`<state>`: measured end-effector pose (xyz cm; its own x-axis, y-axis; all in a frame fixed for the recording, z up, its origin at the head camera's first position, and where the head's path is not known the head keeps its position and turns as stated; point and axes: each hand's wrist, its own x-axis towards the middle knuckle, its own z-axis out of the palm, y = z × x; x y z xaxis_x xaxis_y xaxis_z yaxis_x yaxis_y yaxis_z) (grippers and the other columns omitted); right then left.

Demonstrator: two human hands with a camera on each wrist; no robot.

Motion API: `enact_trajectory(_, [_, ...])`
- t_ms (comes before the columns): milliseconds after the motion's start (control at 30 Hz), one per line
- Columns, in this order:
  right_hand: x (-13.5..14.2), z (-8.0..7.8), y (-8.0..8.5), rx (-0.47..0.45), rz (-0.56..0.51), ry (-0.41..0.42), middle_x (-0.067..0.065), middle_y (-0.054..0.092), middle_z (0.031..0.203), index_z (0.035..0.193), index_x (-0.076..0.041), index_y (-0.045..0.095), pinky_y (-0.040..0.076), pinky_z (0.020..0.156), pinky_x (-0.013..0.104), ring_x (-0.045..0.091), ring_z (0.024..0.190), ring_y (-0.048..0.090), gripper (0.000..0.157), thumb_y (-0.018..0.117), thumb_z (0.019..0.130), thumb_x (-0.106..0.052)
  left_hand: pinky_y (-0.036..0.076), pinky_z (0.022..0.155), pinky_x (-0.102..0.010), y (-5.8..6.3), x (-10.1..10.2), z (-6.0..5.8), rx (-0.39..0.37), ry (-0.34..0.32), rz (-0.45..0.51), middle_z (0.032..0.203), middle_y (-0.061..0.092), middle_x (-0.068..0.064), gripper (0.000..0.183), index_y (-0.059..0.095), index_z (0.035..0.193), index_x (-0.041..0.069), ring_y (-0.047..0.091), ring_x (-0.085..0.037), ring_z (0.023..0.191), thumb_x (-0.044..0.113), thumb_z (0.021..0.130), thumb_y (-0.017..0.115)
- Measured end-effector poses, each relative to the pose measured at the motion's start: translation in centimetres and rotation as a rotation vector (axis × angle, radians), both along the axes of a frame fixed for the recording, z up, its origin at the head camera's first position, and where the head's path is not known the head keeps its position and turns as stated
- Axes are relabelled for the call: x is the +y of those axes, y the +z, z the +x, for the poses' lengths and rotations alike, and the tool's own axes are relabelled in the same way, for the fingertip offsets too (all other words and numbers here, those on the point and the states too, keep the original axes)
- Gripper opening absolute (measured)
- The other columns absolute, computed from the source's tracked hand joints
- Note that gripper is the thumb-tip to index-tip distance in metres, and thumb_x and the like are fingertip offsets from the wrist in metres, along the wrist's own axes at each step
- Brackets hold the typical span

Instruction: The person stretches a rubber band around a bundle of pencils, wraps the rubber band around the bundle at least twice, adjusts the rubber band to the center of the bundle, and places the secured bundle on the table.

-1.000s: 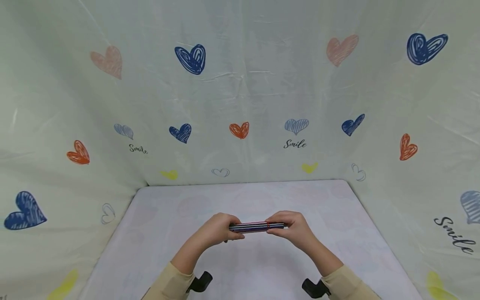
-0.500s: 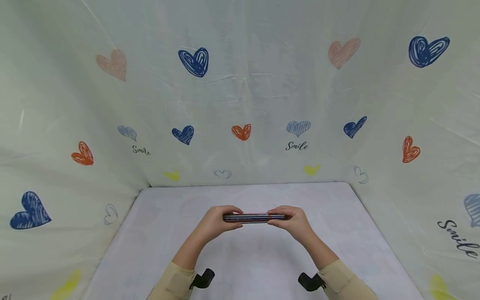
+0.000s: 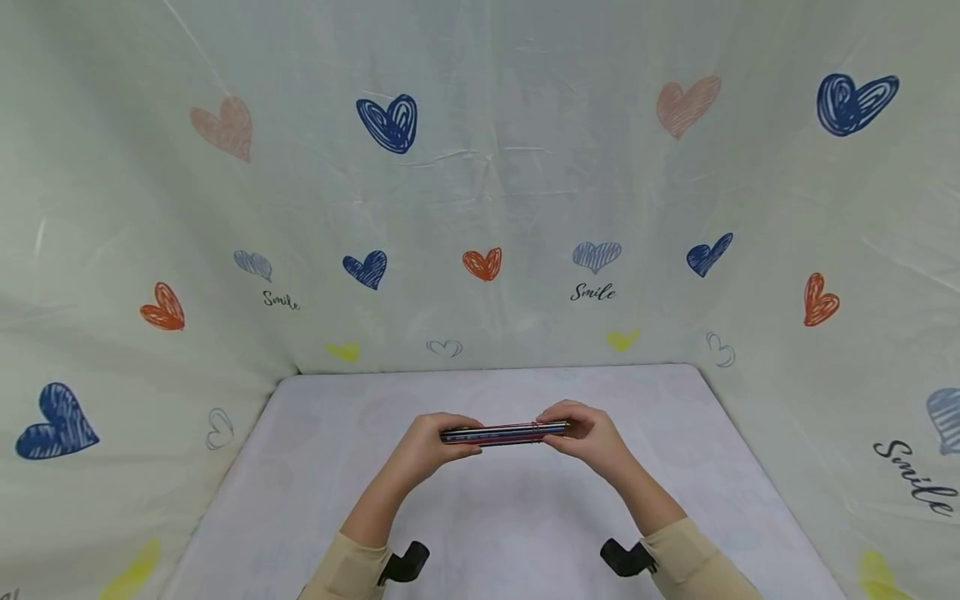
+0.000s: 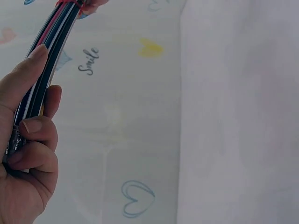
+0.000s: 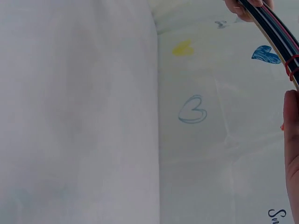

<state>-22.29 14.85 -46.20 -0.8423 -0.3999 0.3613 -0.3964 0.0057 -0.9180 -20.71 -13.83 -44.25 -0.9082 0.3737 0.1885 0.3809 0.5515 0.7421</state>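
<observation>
A bundle of slim dark pencils (image 3: 506,434), with pink and white stripes of colour among them, is held nearly level above the table in the head view. My left hand (image 3: 431,442) grips its left end, and the left wrist view shows the thumb along one side and fingers curled round the other. At the opposite end my right hand (image 3: 592,433) pinches the bundle between thumb and fingers. A red rubber band (image 5: 292,65) circles the pencils near the right hand. Most of the right hand lies outside the right wrist view.
Below the hands is a white table (image 3: 510,533) with rounded far corners. A pale curtain (image 3: 480,192) printed with hearts and "Smile" surrounds its back and sides. Black wrist cameras (image 3: 405,562) sit at both cuffs.
Both hands have risen a little in the head view with the bundle, which has shifted slightly left. Its right end now tilts slightly upward. Both hands keep hold of it.
</observation>
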Motion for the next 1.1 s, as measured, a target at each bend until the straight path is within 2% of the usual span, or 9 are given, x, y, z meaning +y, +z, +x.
enact_trajectory(133, [0.1,-0.2,0.0,0.119,-0.039,0.087,0.019,0.061,0.097,0.097,0.004,0.066,0.053,0.075,0.027,0.017,0.088,0.059,0.021,0.071,0.079,0.014,0.053,0.072,-0.027,0.2,-0.1,0.2,0.009,-0.010,0.019,0.098,0.071,0.005,0.026,0.076,0.104,0.016,0.064,-0.011,0.087,0.020,0.079,0.082])
enact_trajectory(233, [0.0,-0.3,0.1,0.135,-0.047,0.122,0.018,0.061,0.095,0.095,0.004,0.065,0.052,0.074,0.026,0.016,0.086,0.058,0.024,0.069,0.077,0.020,0.053,0.072,-0.027,0.4,-0.1,0.3,0.016,-0.021,0.026,0.098,0.071,0.005,0.026,0.076,0.104,0.016,0.065,-0.011,0.086,0.020,0.079,0.082])
enact_trajectory(433, [-0.4,-0.3,0.2,0.165,-0.041,0.093,0.021,0.062,0.094,0.093,0.008,0.064,0.051,0.070,0.025,0.014,0.083,0.058,0.027,0.066,0.073,0.027,0.053,0.073,-0.028,0.6,0.0,0.3,0.047,-0.032,0.026,0.098,0.071,0.005,0.027,0.076,0.104,0.015,0.065,-0.011,0.088,0.020,0.079,0.082])
enact_trajectory(667, [-0.9,0.0,0.3,0.163,-0.088,0.075,0.015,0.064,0.095,0.094,0.006,0.067,0.052,0.072,0.025,0.015,0.088,0.060,0.024,0.070,0.076,0.022,0.053,0.075,-0.028,0.8,0.0,0.5,0.042,-0.013,0.030,0.100,0.071,0.004,0.027,0.076,0.105,0.015,0.065,-0.013,0.090,0.021,0.079,0.082])
enact_trajectory(733, [-1.0,-0.1,0.2,0.162,-0.102,0.072,0.012,0.065,0.096,0.094,0.005,0.067,0.054,0.069,0.025,0.015,0.087,0.061,0.024,0.071,0.076,0.020,0.053,0.075,-0.028,0.8,0.0,0.6,0.051,-0.012,0.034,0.100,0.071,0.004,0.027,0.076,0.105,0.015,0.065,-0.013,0.091,0.021,0.079,0.082])
enact_trajectory(800, [-1.3,0.3,0.8,0.153,-0.108,0.063,0.011,0.065,0.095,0.093,0.005,0.068,0.054,0.065,0.026,0.015,0.085,0.062,0.023,0.071,0.076,0.020,0.053,0.075,-0.028,0.9,0.1,0.6,0.060,-0.012,0.039,0.099,0.071,0.004,0.026,0.076,0.104,0.015,0.065,-0.013,0.091,0.021,0.079,0.082])
enact_trajectory(967, [-2.2,1.6,2.6,0.121,-0.039,0.037,0.015,0.067,0.094,0.092,0.007,0.070,0.055,0.065,0.029,0.015,0.084,0.063,0.020,0.075,0.075,0.015,0.053,0.074,-0.027,1.0,0.7,0.7,0.072,-0.043,0.030,0.097,0.072,0.005,0.025,0.076,0.103,0.013,0.065,-0.012,0.088,0.021,0.079,0.081])
enact_trajectory(1100, [-2.6,1.8,2.8,0.058,0.013,0.010,0.016,0.070,0.097,0.094,0.006,0.073,0.055,0.067,0.030,0.017,0.087,0.065,0.020,0.079,0.075,0.009,0.053,0.073,-0.027,0.8,1.0,0.7,0.075,-0.051,0.021,0.098,0.072,0.004,0.026,0.076,0.103,0.012,0.066,-0.011,0.086,0.020,0.080,0.081])
